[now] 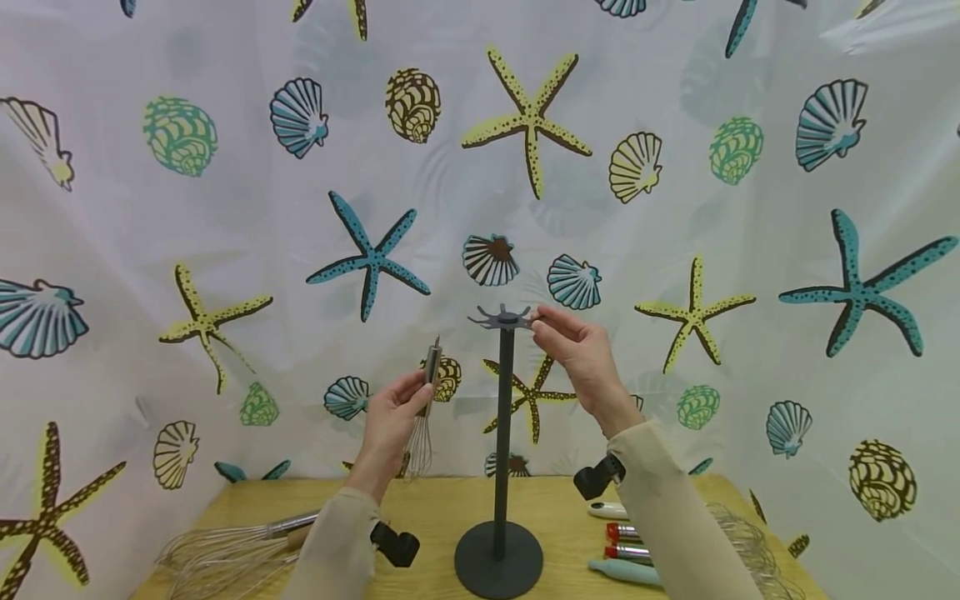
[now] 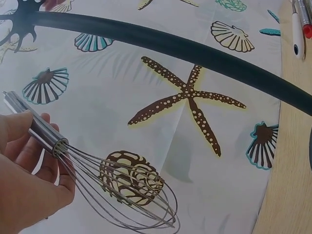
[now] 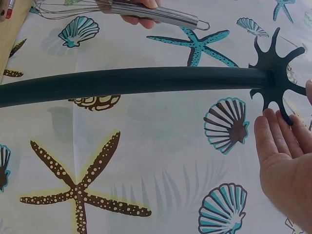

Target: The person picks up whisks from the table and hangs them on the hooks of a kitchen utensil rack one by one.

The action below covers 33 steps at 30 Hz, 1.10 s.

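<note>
My left hand (image 1: pixel 392 417) holds a small wire whisk (image 1: pixel 432 364) by its metal handle. The handle's hanging loop points up and the wires hang down. A dark utensil stand (image 1: pixel 504 425) rises just right of the whisk, apart from it. Several curved hooks spread from its top. With thumb and fingertips, my right hand (image 1: pixel 581 358) pinches the hooks on the right side of the top. In the right wrist view, the fingers (image 3: pixel 268 141) lie behind a hook, and the thumb shows only at the frame's edge.
Several larger whisks (image 1: pixel 225 546) lie at the table's left. On the right are a white-handled utensil (image 1: pixel 606 510), red-tipped utensils (image 1: pixel 622 532), a light blue handle (image 1: pixel 626 571) and wire loops (image 1: pixel 742 542). Behind the wooden table (image 1: pixel 420 517) hangs a patterned curtain (image 1: pixel 450 192).
</note>
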{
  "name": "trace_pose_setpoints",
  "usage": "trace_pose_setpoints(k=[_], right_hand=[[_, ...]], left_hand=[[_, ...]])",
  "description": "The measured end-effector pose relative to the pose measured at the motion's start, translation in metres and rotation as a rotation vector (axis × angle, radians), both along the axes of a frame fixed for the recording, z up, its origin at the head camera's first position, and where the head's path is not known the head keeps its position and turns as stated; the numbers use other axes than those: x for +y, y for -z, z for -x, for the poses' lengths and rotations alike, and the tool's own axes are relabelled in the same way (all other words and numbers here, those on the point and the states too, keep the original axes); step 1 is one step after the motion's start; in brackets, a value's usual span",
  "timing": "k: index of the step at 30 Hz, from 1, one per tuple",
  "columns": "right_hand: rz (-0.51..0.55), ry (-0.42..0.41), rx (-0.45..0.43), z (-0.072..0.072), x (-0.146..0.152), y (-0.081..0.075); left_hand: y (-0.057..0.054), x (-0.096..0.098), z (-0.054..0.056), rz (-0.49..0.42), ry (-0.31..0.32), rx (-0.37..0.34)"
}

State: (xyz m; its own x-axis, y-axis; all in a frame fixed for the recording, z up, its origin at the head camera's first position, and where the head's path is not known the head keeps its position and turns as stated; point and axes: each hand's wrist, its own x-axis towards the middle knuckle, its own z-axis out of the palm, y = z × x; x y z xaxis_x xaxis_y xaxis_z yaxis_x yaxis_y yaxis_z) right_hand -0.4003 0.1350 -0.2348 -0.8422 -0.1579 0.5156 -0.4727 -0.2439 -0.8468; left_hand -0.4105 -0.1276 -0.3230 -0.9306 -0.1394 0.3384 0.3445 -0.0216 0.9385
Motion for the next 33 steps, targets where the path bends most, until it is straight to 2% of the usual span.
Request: trace_pose_setpoints(k=[7,17,24,33], right_hand=[[-0.014,0.030,-0.005,-0.003,0.000,0.002],[0.000,0.022,-0.021,-0.004,-0.001,0.001],[0.008,0.020,-0.019,-0.001,-0.002,0.001],[0.017,0.024,-0.016,-0.003,-0.002,0.000]], left_hand=[[-0.007,0.000,-0.001,0.003,0.026,-0.006],[-0.018,0.004,-0.003,-0.002,0.053,-0.002],[-0.025,0.010,0.001,0.003,0.022,0.023],[-0.030,0.018,0.004,0.001,0.048,0.047]])
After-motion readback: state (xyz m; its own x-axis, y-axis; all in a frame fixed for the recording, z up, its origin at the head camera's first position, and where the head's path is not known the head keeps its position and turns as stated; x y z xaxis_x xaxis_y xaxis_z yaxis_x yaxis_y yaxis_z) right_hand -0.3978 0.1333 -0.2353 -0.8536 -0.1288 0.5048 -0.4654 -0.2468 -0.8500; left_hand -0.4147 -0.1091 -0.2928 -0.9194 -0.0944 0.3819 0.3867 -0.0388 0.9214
